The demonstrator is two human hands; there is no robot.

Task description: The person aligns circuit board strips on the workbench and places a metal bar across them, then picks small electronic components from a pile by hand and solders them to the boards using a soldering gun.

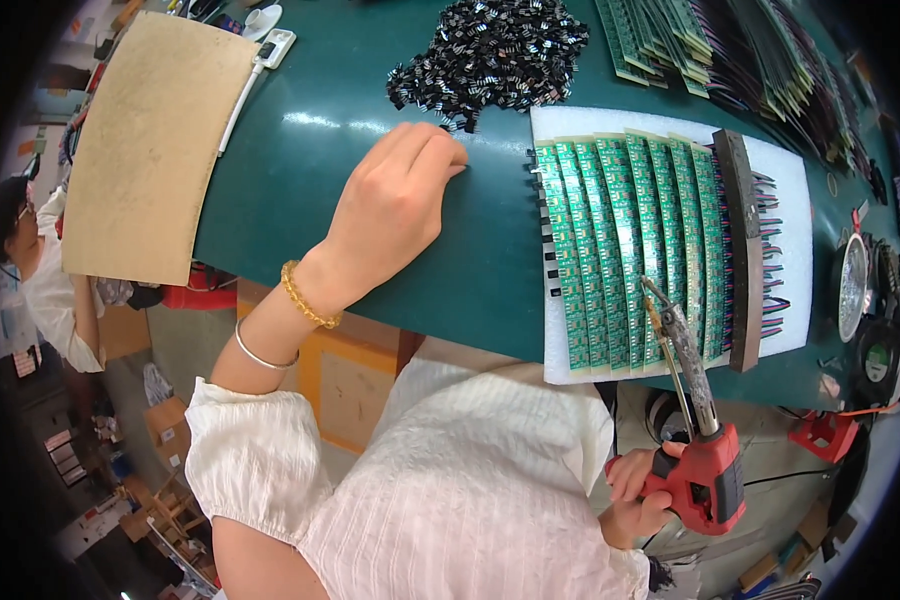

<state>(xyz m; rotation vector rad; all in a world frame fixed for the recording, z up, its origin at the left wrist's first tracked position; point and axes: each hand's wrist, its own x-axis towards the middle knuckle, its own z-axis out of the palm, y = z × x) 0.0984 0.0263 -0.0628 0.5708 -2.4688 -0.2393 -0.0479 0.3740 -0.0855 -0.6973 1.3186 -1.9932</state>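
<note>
My left hand (395,195) is over the green work surface, its fingers curled and pinched together at the near edge of a heap of small black pin connectors (495,55). Whatever lies between those fingertips is hidden. My right hand (632,500) grips the handle of a red soldering gun (708,482). Its metal tip, with a thin feed tube beside it, points at the green circuit board strips (620,250). These strips lie side by side on a white foam pad (560,345). Black connectors stick out along the left edge of the leftmost strip.
A dark bar (738,250) lies across the strips' right side, with coloured wires beyond it. Bundles of more board strips (660,40) lie at the far right. A tan board (155,150) and white power strip (275,47) are at left. Another person (50,270) sits farther left.
</note>
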